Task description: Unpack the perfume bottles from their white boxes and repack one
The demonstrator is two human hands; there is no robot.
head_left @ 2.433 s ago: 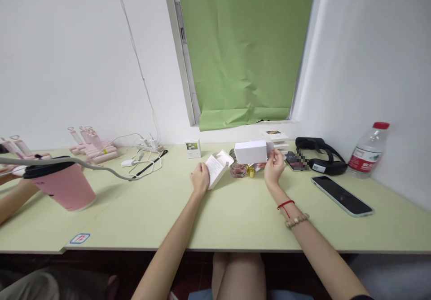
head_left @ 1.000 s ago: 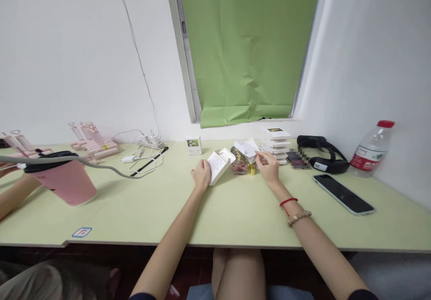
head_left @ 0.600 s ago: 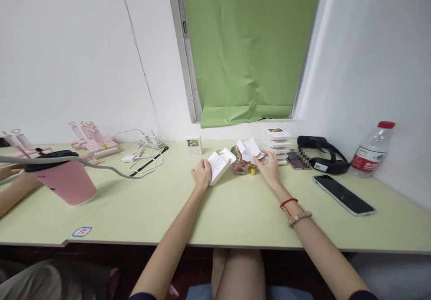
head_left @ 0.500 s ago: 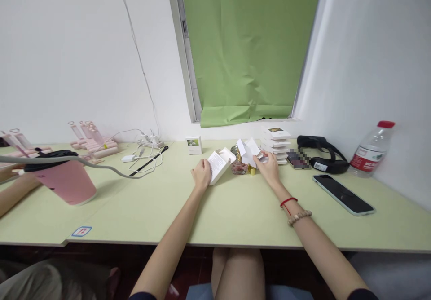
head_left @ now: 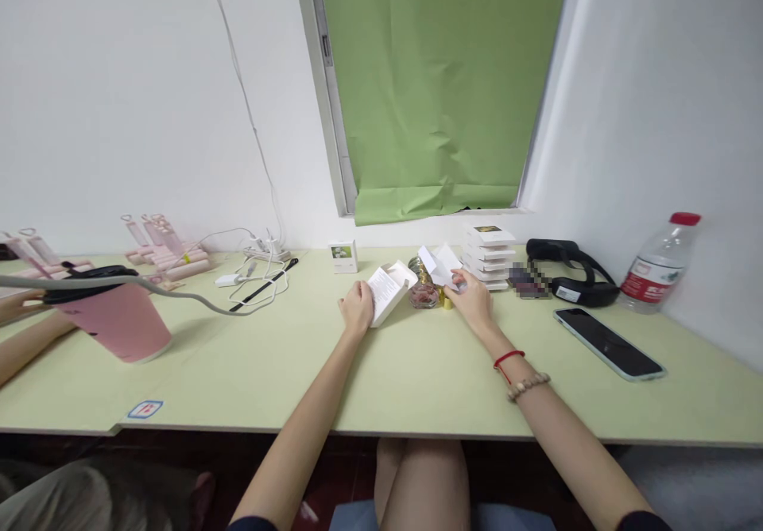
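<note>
Step in hand: handling thin packaging. The left grip [head_left: 358, 308] is closed around a tilted, printed white cardboard carton [head_left: 385, 299], its flapped end open toward the right grip [head_left: 473, 302]. That grip is narrow at a creased, folded white card [head_left: 439, 266]; pinching cannot be confirmed. Between the grips: a rounded pinkish glass bottle [head_left: 424, 297]. The next move likely calls for light fingertip pressure.

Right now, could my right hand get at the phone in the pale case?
Probably yes: nothing visible stands between your right hand and the phone, though that hand is busy at the folded white card.
</note>
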